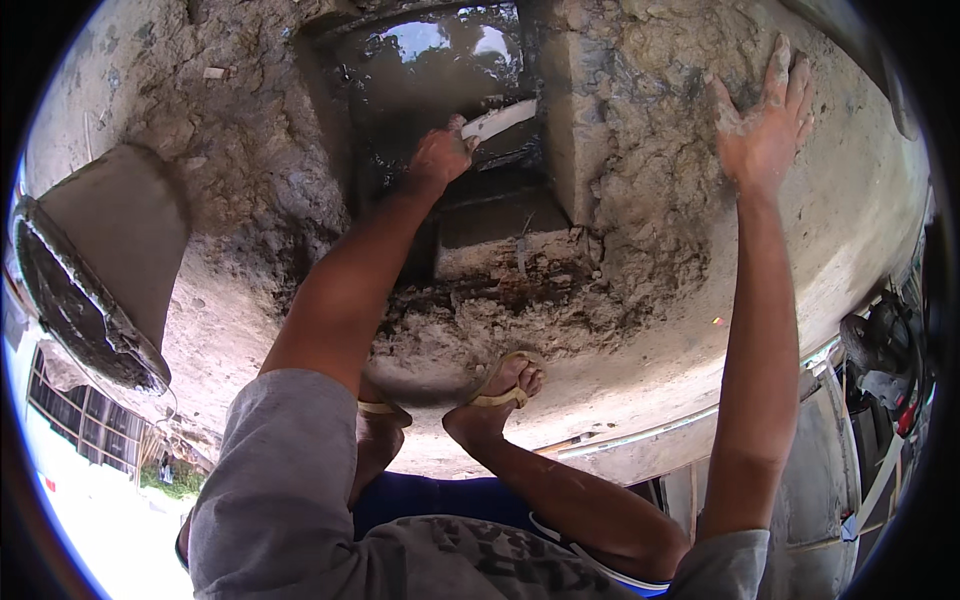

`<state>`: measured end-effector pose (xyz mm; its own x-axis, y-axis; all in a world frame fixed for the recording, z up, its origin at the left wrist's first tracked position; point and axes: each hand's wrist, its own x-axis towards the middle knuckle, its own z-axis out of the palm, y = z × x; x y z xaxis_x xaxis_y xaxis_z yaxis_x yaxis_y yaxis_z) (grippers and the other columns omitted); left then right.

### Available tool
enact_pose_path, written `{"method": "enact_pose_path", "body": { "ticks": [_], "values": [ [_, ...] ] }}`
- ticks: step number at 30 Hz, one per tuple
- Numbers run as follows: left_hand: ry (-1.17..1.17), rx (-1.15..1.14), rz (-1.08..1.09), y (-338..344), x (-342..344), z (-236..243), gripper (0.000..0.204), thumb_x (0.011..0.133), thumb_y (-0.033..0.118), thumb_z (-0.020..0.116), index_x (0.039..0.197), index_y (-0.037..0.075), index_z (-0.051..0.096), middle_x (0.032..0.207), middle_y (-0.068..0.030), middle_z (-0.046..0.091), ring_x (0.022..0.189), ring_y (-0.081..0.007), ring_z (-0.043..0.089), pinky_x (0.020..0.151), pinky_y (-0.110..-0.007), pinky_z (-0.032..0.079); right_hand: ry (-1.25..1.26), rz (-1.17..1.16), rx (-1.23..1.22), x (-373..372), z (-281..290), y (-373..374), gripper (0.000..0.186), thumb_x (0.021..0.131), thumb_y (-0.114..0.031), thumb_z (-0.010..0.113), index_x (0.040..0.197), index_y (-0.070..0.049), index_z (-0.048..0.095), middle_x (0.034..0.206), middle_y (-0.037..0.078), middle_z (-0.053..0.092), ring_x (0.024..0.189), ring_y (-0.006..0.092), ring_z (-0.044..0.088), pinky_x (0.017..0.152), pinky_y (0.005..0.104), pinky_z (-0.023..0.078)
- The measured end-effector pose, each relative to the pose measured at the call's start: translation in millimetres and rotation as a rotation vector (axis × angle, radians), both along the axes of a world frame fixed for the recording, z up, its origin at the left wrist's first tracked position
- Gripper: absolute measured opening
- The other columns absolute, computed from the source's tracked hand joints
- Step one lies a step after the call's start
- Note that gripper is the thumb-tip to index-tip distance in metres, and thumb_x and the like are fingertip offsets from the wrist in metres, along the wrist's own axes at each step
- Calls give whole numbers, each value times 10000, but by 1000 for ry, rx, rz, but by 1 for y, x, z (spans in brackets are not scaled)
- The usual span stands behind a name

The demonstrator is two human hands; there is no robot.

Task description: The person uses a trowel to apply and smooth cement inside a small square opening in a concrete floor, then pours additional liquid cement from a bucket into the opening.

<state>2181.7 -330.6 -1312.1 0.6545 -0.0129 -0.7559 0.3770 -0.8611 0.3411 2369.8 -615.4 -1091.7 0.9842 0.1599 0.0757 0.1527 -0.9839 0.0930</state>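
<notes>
My left hand [440, 157] reaches down into a rectangular pit and is closed on the near end of a pale, slightly curved flat strip [500, 121]. The strip's far end lies close to the pit's right wall [582, 120]; I cannot tell whether it touches. Murky, reflecting water [400, 85] stands in the pit. Off to the right, my right hand [765, 135] rests on the rough, wet-looking mortar ground, fingers spread and nothing in its grip. Grey mud coats its fingers.
A mortar-caked bucket [125, 235] lies on its side at the left. Crumbly, broken edging [520, 262] runs along the pit's near side. My sandalled feet [495, 398] stand just behind that edge. Dark machine-like clutter [885, 345] sits at the far right.
</notes>
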Motion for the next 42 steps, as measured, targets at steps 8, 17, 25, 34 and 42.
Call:
{"method": "enact_pose_path", "body": {
  "ticks": [8,17,25,34,42],
  "values": [
    [79,39,-31,-14,9,17,392,851,384,571,1072,64,621,1040,-161,649,1046,-321,587,908,-415,470,-6,50,-28,1,3,-3,862,786,-494,645,1482,-252,199,1500,169,234,1397,339,188,1114,565,161],
    [41,57,-15,-9,-3,3,413,829,412,602,1056,69,635,1051,-153,649,1056,-298,586,923,-392,465,-9,74,13,0,1,-1,864,782,-484,662,1480,-238,217,1498,174,236,1374,378,221,1095,583,176],
    [83,69,42,5,4,18,436,827,428,608,1074,69,628,1071,-151,641,1068,-297,579,916,-399,470,-2,49,-12,1,0,-3,855,789,-514,649,1477,-229,230,1508,156,225,1387,359,203,1107,566,171],
    [154,96,127,-2,-12,57,403,848,411,580,1016,55,666,998,-155,664,1026,-324,599,880,-409,484,9,12,-23,0,3,3,846,791,-491,651,1478,-241,225,1501,161,233,1397,336,182,1119,554,155],
    [75,152,104,30,-33,72,394,838,407,590,963,42,672,937,-206,662,941,-362,622,837,-429,497,-29,52,-43,1,1,0,853,799,-544,616,1484,-255,197,1495,160,249,1379,349,221,1096,575,198]
  ]
}}
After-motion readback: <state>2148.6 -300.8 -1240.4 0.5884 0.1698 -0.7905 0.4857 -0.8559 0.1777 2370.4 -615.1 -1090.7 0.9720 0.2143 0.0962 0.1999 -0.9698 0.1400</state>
